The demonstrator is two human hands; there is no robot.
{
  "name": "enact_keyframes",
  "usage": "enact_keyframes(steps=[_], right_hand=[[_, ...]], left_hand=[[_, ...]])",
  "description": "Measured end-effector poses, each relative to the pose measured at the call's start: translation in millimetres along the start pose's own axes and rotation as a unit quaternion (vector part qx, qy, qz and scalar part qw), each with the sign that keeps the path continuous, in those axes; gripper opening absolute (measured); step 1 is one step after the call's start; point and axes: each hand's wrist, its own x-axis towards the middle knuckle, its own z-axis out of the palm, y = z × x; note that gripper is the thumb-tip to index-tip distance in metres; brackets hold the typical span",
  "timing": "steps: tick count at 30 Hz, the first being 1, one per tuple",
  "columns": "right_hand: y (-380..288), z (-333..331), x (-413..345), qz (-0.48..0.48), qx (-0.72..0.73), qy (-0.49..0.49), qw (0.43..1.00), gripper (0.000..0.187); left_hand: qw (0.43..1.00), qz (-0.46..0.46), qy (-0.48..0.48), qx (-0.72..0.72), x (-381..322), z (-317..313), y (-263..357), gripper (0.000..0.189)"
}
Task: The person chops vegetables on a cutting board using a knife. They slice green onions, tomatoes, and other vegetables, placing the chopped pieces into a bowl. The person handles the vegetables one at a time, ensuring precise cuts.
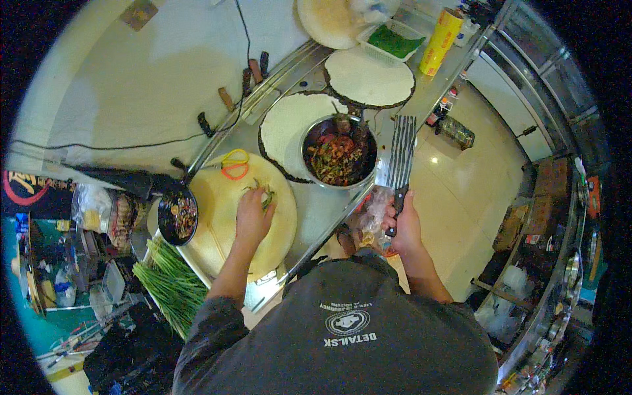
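Observation:
My left hand is over a round, pale chopping board, its fingers closed around small green plant pieces. Some of those pieces stick out past my fingertips; their exact kind is unclear. In my right hand, out past the counter's front edge, is a slotted metal turner with a black riveted handle. Its blade points away from me, to the right of a steel pot. That pot holds a dark red and brown mix of seasonings. Scissors with yellow and orange handles lie at the board's far edge.
A black pan of chopped spices sits left of the board, above a bundle of long green stalks. Two round white boards with dark rims lie farther back. Several knife handles line the wall side. A yellow roll stands near a basket of greens.

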Motion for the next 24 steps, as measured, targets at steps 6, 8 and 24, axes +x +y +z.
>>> enact_keyframes(steps=[6,8,24], right_hand=[[-13,-21,1,-0.042,-0.014,0.037,0.998,0.054],[-19,-28,2,-0.034,0.004,0.024,0.999,0.054],[-39,-29,19,-0.054,0.007,0.015,0.998,0.055]], left_hand=[[0.973,0.094,-0.207,0.043,204,88,66,0.037],[0.951,0.063,-0.284,0.103,234,108,77,0.03],[0.97,-0.011,-0.238,0.049,240,125,57,0.035]])
